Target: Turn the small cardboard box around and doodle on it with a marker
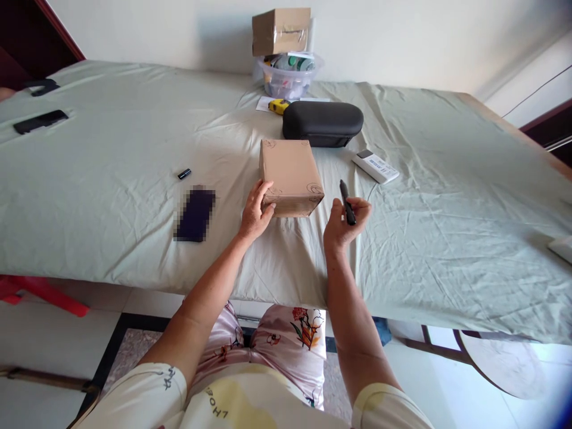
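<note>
A small brown cardboard box (290, 167) sits on the cloth before me, with dark curly drawings at its top corners. My left hand (258, 211) grips its near left corner, fingers along the top edge and thumb against the front side. Off the cloth to the right of the box, my right hand (346, 223) holds a black marker pen (347, 202) between thumb and fingers, tip pointing up and away. The pen does not touch the box. A small black pen cap (184, 174) lies alone on the left.
A blurred dark item (196, 214) lies left of the box. Behind are a black hard case (322, 122), a white device (376, 166), a yellow tool (279, 106), and a plastic basket (290, 80) bearing another carton (280, 31). A phone (40, 121) lies far left.
</note>
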Demonstrator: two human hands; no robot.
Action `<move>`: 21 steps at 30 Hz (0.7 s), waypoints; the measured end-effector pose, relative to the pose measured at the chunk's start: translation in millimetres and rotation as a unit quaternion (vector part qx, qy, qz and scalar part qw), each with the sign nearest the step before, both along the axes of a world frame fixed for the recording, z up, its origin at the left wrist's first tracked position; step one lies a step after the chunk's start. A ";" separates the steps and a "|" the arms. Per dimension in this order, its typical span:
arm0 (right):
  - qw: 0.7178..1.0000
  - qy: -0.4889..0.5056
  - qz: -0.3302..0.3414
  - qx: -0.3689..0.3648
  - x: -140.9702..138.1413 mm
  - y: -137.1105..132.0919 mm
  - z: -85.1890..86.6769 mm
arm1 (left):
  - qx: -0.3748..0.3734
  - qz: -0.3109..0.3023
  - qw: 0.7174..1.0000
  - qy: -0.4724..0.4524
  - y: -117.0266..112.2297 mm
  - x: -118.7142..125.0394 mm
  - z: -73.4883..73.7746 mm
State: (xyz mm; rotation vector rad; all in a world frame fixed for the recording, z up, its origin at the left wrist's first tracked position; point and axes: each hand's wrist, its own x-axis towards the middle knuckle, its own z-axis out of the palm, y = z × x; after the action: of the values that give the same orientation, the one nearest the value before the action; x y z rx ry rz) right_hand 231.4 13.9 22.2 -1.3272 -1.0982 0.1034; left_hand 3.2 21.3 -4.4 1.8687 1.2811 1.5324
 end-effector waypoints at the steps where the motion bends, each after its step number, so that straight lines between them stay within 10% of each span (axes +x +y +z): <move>1: 1.000 -0.011 -0.014 0.023 -4.8 -5.0 0.9 | -0.002 -0.001 1.000 -0.002 -0.2 -0.6 -0.1; 4: 0.996 -0.058 -0.021 0.071 -17.5 -18.8 1.5 | -0.003 -0.007 1.000 -0.007 0.2 -1.7 -1.5; 11: 0.909 -0.246 0.251 0.225 -47.0 -34.8 14.8 | 0.034 -0.019 0.999 0.014 3.7 -0.8 -1.8; 21: 0.905 -0.283 0.225 0.225 -56.6 -37.8 13.2 | 0.031 -0.018 0.999 0.009 5.1 2.5 -6.7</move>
State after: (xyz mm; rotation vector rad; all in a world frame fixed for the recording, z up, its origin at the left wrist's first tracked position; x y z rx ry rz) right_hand 174.8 -23.9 35.4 -0.6710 -1.7905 -0.2029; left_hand 5.7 26.4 -11.1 1.9376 1.2150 1.5562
